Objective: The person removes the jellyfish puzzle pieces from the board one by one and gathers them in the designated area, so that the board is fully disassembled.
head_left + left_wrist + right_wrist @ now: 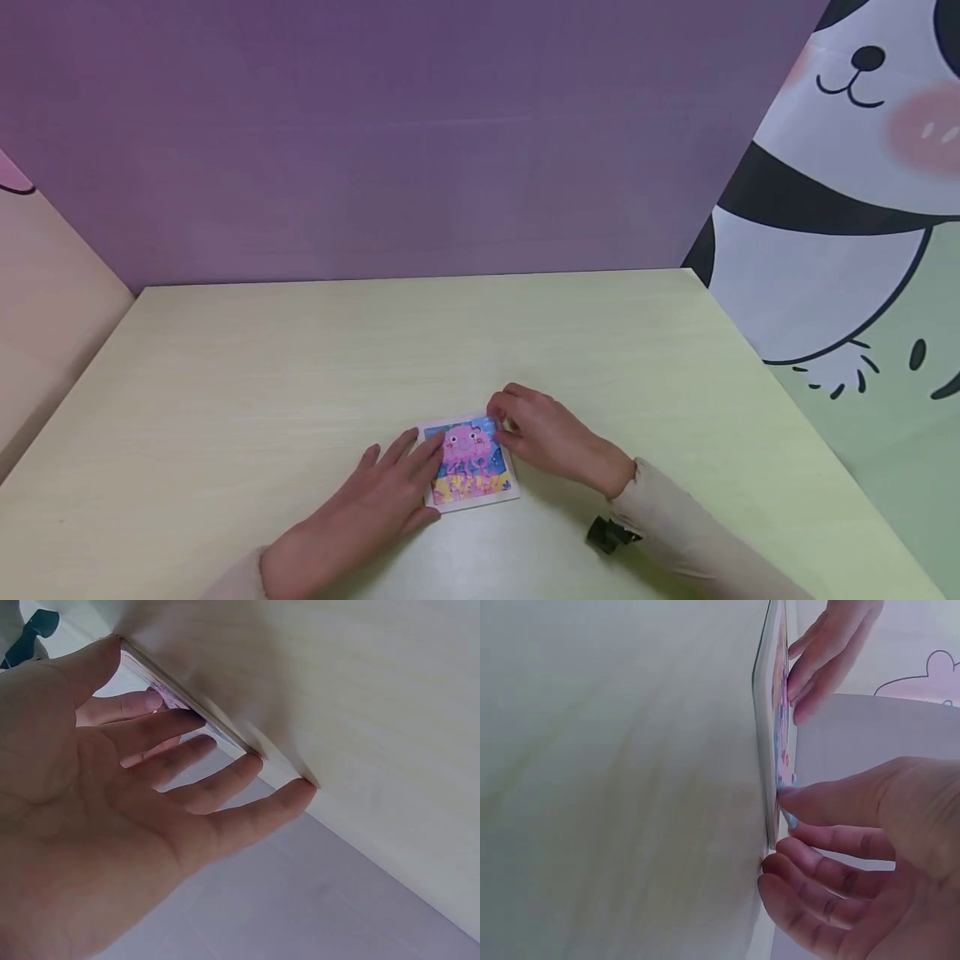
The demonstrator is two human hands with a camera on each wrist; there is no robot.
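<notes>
Left hand [386,493], splayed, touches the puzzle [474,463]; right hand [546,431] pinches a piece [790,820]

A pale table [315,358] stands before a plain purple wall [420,142], a panda-decorated wall [832,267] to its right.

Pink, blue and yellow on the white-edged jellyfish picture [471,465]. Pale yellow on the bench [315,358], purple on the wall [390,150].

Open access to the picture [471,467] lies along its near edge; the left hand [382,496] obstructs its left side, the right hand [546,429] its far right corner. The wall [405,142] bounds the table [300,358] beyond.
</notes>
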